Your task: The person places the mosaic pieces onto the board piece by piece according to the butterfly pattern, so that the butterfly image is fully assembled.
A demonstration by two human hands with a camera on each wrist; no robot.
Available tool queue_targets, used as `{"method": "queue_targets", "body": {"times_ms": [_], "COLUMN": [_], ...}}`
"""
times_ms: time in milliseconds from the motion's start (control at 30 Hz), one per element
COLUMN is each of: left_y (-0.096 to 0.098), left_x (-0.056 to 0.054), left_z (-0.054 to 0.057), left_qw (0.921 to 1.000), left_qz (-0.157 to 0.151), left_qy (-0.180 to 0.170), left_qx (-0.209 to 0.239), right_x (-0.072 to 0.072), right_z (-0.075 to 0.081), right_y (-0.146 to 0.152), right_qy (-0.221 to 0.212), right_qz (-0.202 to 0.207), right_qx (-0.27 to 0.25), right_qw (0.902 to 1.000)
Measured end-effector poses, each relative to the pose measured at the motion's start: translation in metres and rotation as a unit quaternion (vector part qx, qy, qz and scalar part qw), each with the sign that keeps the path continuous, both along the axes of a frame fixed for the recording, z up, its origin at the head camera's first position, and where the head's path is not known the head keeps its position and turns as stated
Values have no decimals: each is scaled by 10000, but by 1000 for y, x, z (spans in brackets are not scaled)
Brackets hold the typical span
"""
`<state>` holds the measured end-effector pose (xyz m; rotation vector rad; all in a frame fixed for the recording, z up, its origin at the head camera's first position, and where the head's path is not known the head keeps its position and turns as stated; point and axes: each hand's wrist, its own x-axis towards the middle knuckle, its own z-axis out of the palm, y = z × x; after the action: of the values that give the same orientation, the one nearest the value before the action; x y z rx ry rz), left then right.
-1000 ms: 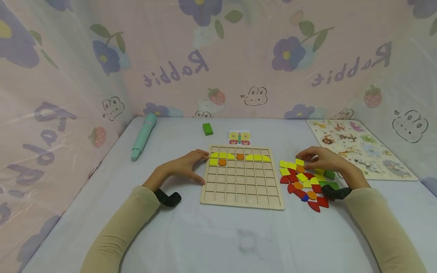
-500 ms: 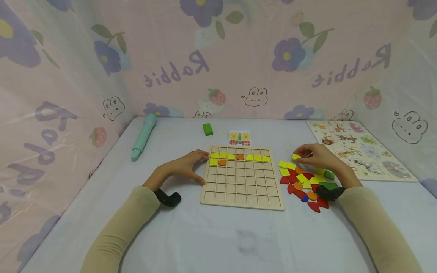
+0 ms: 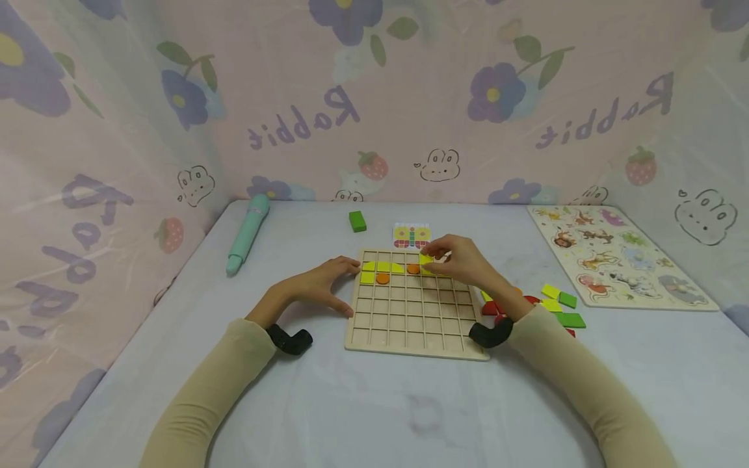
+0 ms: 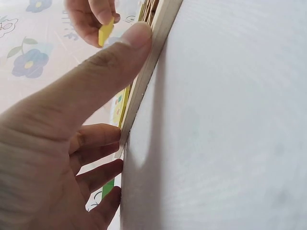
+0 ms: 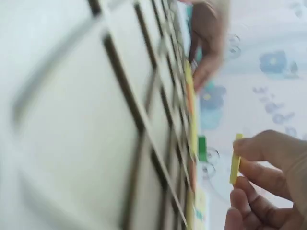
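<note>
Your right hand (image 3: 462, 260) has its thumb and fingers pinched together on a yellow piece (image 5: 236, 160). This piece is in the air above the far part of the grid board (image 3: 409, 318), and in the right wrist view it is clearly apart from the wood. Your left hand (image 3: 318, 281) has the thumb and fingers well apart; they touch the board's edge on its right side, which probably steadies it.

I judge that the step in hand is the carrying of one piece to its cell. Some cells are filled to the left of your right hand, with an orange disc (image 3: 413, 268) just beside its fingertips. Which cell is meant, I cannot tell, because your hand covers a part of the far row.

The next move seems to call for a small turn to bring the edges square with the cell, then a gentle lowering and release, without pushing the neighbours. More loose red pieces (image 3: 494, 308) lie behind your right wrist, partly hidden, on the tabletop (image 3: 374, 409).
</note>
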<state>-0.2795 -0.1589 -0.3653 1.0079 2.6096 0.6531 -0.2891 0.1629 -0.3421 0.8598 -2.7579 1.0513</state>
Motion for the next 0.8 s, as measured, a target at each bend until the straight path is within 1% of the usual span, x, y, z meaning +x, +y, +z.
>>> {"method": "queue_targets", "body": {"times_ms": [133, 267, 400, 533, 700, 800], "left_y": [0, 0, 0, -1, -1, -1], "left_x": [-2, -3, -3, -3, -3, -3], "left_z": [-1, -2, -2, -3, -3, -4], "left_qw": [10000, 10000, 9999, 10000, 10000, 10000], "left_qz": [36, 54, 36, 16, 27, 23], "left_qy": [-18, -49, -82, -70, -83, -66], "left_qx": [-4, 22, 62, 49, 41, 30], "right_x": [4, 2, -1, -2, -3, -4], "right_z": [-5, -11, -16, -19, -22, -24], "right_y": [-29, -44, -48, -48, -46, -46], "right_qy": [28, 101, 252, 225, 174, 218], "right_qz": [335, 588, 622, 535, 554, 685], "right_qx": [118, 270, 515, 614, 567, 500], "right_qw": [9994, 9979, 9964, 9964, 9967, 9962]}}
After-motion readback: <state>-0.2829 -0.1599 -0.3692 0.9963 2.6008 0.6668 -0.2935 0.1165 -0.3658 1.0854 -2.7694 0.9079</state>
